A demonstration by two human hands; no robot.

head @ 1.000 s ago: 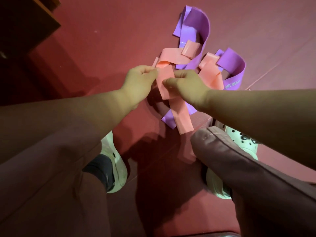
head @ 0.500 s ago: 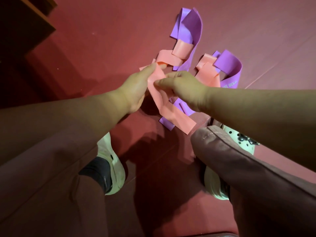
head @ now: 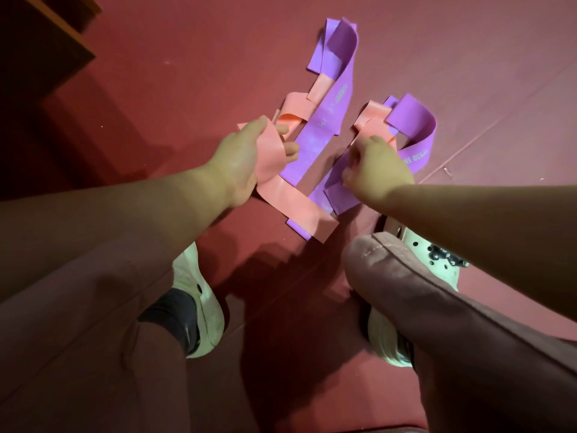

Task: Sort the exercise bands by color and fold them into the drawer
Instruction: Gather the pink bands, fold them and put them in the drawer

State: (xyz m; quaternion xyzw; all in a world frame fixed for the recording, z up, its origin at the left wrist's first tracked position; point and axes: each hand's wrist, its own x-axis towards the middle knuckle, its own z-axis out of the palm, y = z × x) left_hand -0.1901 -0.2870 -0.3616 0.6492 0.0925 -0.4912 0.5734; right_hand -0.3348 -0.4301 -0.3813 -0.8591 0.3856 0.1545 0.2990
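Observation:
Pink and purple exercise bands lie tangled on the red floor in front of my feet. My left hand (head: 249, 160) grips a pink band (head: 293, 207), which runs from my palm down to a flat end near my right knee. A long purple band (head: 327, 101) stretches from the far loop toward me, now uncovered. My right hand (head: 371, 167) has its fingers curled at the right-hand tangle, on or over a purple band (head: 340, 195); whether it grips it is hidden. Another pink band (head: 371, 120) and a purple loop (head: 412, 126) lie just beyond that hand.
I crouch with both knees up and white clogs (head: 199, 307) on the red floor (head: 187, 73). A dark wooden piece of furniture (head: 37, 51) stands at the far left. A floor seam runs diagonally at the right.
My hands have parted. The left one pulled the pink band to the left, baring the long purple band. The right hand let go of the pink band and dropped onto the right-hand tangle.

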